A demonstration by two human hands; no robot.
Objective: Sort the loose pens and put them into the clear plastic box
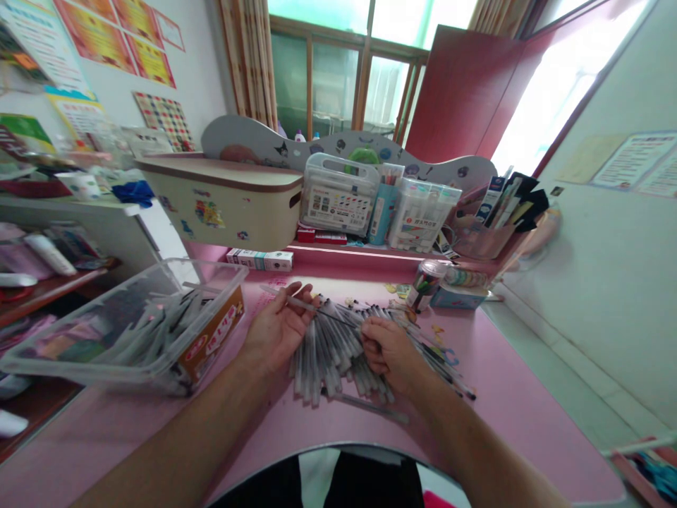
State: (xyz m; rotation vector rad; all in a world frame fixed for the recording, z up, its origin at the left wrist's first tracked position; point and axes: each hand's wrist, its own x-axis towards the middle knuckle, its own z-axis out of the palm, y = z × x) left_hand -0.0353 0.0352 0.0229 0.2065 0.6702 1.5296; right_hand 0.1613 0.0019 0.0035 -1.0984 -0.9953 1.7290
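Observation:
A translucent pen barrel (300, 303) lies slanted across the fingers of my left hand (276, 330), held near the thumb. From its right end a thin dark refill (338, 319) runs to my right hand (390, 353), whose fingers are pinched on its far end. Below and between both hands, many translucent pen barrels (325, 353) are spread in a fan on the pink desk (328, 451). One loose pen (367, 407) lies crosswise in front of them. Several dark-tipped thin sticks (449, 374) stick out to the right of my right hand.
At the left, a clear plastic bin (106, 374) holds many pen parts. Behind the desk, a shelf carries a lidded storage box (227, 204), a marker case (338, 197) and a pen holder (481, 236). A jar of pens (424, 286) stands at the back right.

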